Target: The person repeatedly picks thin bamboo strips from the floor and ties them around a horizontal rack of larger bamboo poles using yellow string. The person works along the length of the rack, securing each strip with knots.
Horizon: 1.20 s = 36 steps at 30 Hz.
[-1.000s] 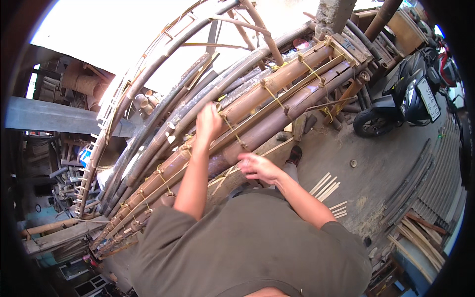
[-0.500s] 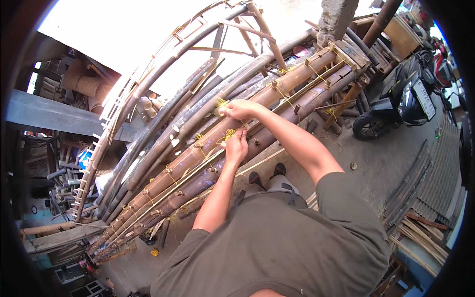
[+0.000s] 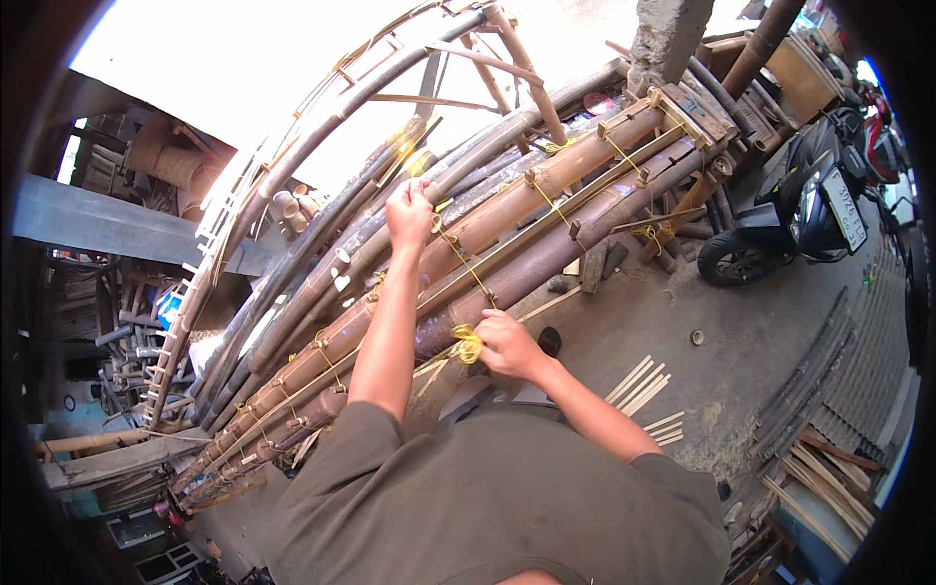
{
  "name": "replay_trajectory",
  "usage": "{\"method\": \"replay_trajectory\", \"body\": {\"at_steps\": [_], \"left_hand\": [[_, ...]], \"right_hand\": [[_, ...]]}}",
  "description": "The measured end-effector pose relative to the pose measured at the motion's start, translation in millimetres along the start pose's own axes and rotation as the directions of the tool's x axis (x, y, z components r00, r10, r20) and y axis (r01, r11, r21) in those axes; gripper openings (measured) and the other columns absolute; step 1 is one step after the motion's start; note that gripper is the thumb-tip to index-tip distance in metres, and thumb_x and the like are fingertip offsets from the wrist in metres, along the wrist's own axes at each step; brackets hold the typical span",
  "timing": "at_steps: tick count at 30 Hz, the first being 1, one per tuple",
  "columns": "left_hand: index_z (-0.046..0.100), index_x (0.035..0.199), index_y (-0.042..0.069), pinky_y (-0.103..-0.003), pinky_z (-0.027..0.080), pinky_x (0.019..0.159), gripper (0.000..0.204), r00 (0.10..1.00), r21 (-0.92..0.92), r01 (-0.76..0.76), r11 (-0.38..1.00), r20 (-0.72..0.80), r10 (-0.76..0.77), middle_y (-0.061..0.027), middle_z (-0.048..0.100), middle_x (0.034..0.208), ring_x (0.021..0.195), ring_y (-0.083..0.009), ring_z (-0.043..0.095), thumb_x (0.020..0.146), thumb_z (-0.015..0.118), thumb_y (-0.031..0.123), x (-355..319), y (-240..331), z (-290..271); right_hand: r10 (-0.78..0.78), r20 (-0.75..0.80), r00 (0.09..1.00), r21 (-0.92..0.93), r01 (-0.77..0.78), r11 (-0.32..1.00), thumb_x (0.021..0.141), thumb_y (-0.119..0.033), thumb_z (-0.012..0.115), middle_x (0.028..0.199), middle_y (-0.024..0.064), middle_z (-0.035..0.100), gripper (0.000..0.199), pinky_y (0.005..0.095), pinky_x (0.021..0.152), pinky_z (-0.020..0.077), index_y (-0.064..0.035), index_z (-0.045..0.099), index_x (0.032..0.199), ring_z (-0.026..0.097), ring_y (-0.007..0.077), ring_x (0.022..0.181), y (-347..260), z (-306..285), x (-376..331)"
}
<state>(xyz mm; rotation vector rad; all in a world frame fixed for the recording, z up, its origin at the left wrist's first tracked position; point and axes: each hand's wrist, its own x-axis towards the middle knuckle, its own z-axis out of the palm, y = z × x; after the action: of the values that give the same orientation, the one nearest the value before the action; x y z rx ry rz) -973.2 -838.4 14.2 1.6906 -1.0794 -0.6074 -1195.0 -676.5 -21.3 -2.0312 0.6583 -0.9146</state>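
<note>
Two thick brown bamboo poles, an upper one [image 3: 502, 216] and a lower one [image 3: 536, 261], lie side by side in front of me, with short wooden pegs set along them. Over the far side of the upper pole my left hand [image 3: 409, 213] is closed on yellow cord, whose loose strands blur above the fingers. My right hand [image 3: 509, 345], at the near side of the lower pole, grips a looped bundle of yellow cord [image 3: 467, 344]. A thin stretch of cord [image 3: 468, 261] crosses the poles between pegs. Several other cord ties span the poles.
A curved bamboo frame [image 3: 322, 127] rises beyond the poles, with more dark poles [image 3: 331, 229] below it. A concrete post [image 3: 666, 44] stands at the far end. To the right is a parked motorcycle [image 3: 795, 210]. Thin bamboo strips [image 3: 639, 385] lie on the ground behind my right arm.
My left hand has moved up to the far side and holds the cord strands that were at my right hand. My right hand has come down to the near side with the looped bundle.
</note>
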Motion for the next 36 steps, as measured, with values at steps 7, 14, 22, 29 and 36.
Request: {"method": "replay_trajectory", "body": {"at_steps": [7, 14, 22, 29, 36], "left_hand": [[0.065, 0.11, 0.003, -0.048, 0.049, 0.085, 0.035, 0.961, 0.518, -0.124, 0.846, 0.274, -0.026, -0.023, 0.068, 0.097, 0.097, -0.0395, 0.065, 0.097, 0.049, 0.031, 1, -72, -14], [0.06, 0.114, 0.0, -0.048, 0.046, 0.09, 0.033, 0.854, 0.642, -0.135, 0.755, 0.462, -0.24, -0.0264, 0.065, 0.109, 0.107, -0.0383, 0.062, 0.097, 0.051, 0.027, -116, -84, -184], [0.057, 0.102, 0.006, -0.042, 0.041, 0.085, 0.016, 0.941, 0.083, -0.133, 0.988, 0.324, 0.099, -0.0119, 0.054, 0.088, 0.086, -0.0298, 0.052, 0.09, 0.059, 0.016, -172, -140, -157], [0.067, 0.099, 0.013, -0.053, 0.033, 0.078, 0.025, 0.944, 0.438, -0.245, 0.865, 0.31, 0.111, -0.0154, 0.068, 0.089, 0.089, -0.0363, 0.063, 0.098, 0.047, 0.028, -173, -105, -171], [0.068, 0.098, 0.015, -0.046, 0.032, 0.092, 0.03, 0.964, 0.523, -0.165, 0.837, 0.263, 0.026, -0.0124, 0.069, 0.088, 0.086, -0.0261, 0.064, 0.102, 0.044, 0.032, -175, -80, -169]], "right_hand": [[0.798, -0.221, 0.56, 0.749, -0.427, 0.507, 0.102, -0.029, 0.049, 0.108, 0.0039, 0.064, 0.032, 0.0285, 0.081, 0.049, -0.0043, 0.06, 0.118, 0.058, 0.0109, 0.098, 8, 41, -40], [0.662, 0.564, 0.494, 0.817, -0.451, -0.36, 0.099, -0.037, 0.051, 0.097, 0.005, 0.067, 0.036, 0.0257, 0.076, 0.0496, -0.0056, 0.061, 0.115, 0.062, 0.015, 0.081, -86, 136, -3], [0.457, -0.084, 0.886, -0.214, -0.464, 0.86, 0.099, -0.037, 0.043, 0.092, 0.014, 0.063, 0.04, 0.0423, 0.086, 0.0442, -0.0052, 0.066, 0.091, 0.057, 0.0261, 0.093, -118, 217, 137], [0.46, 0.288, 0.84, -0.162, -0.43, 0.888, 0.098, -0.054, 0.042, 0.102, 0.0139, 0.065, 0.057, 0.0487, 0.092, 0.0429, -0.0046, 0.068, 0.105, 0.059, 0.0264, 0.098, -19, 148, 191], [0.121, 0.499, 0.858, -0.027, -0.124, 0.992, 0.098, -0.035, 0.049, 0.07, 0.0199, 0.062, 0.045, 0.0492, 0.068, 0.0482, -0.0004, 0.063, 0.073, 0.061, 0.0391, 0.07, -62, 145, 14]]}}
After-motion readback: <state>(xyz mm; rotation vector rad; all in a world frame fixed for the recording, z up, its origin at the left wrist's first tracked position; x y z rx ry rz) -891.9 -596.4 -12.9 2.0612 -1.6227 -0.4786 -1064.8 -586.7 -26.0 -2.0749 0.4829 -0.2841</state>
